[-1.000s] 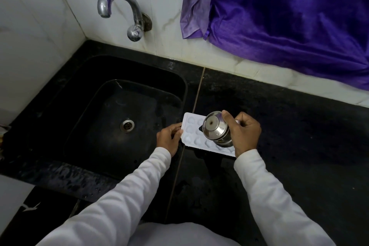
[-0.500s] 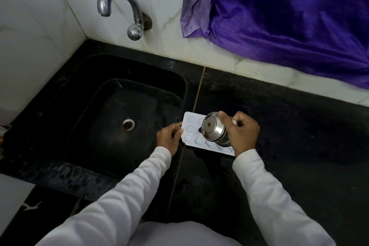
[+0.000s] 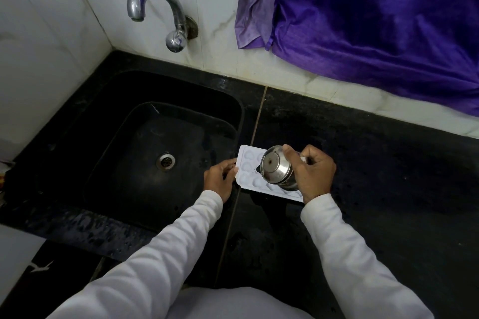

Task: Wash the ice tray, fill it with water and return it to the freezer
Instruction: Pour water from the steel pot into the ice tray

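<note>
A white ice tray (image 3: 249,168) with rounded pockets lies flat on the black counter, just right of the sink. My left hand (image 3: 219,179) grips the tray's left edge. My right hand (image 3: 312,173) holds a small steel cup (image 3: 277,168) tipped on its side over the middle of the tray, base toward the camera. The cup and my right hand hide the tray's right part. I cannot make out water in the pockets.
A black sink (image 3: 145,153) with a round drain (image 3: 166,160) lies to the left. A chrome tap (image 3: 158,13) juts from the white tiled wall above it. A purple cloth (image 3: 375,21) hangs at the back right. Black counter (image 3: 388,168) stretches right.
The tilted cup has shifted slightly to the left over the tray with my right hand. My left hand keeps its hold on the tray's edge.
</note>
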